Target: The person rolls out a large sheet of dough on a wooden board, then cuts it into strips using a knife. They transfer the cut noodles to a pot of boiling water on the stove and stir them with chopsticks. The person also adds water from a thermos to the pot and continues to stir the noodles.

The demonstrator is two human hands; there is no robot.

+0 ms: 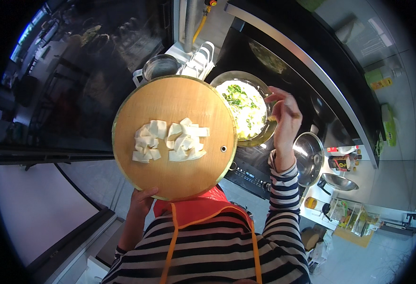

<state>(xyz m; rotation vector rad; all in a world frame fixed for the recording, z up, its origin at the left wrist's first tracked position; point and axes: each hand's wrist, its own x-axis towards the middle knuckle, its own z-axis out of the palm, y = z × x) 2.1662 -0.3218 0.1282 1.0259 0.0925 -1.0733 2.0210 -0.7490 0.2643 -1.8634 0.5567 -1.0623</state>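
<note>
My left hand [142, 200] grips the near edge of a round wooden cutting board [172, 99], with the thumb on top. Two small heaps of pale flat strips, perhaps dough or noodle pieces, lie on it: one heap [147, 142] at left, another heap [187, 142] nearer the middle. Beyond the board's right edge a pot [237, 75] stands on the stove, partly covered by the board. Chopped green leaves [237, 93] float in its bright, pale contents. Over the pot's right rim hangs my right hand [286, 112], fingers bent and apart, with nothing visible in it.
A glass lid [309, 159] rests right of the stove, near bottles [339, 163] and a small steel pan [340, 181]. The range hood [300, 71] slants across the upper right. Behind the board are a dark bowl [161, 66] and a white rack [200, 62].
</note>
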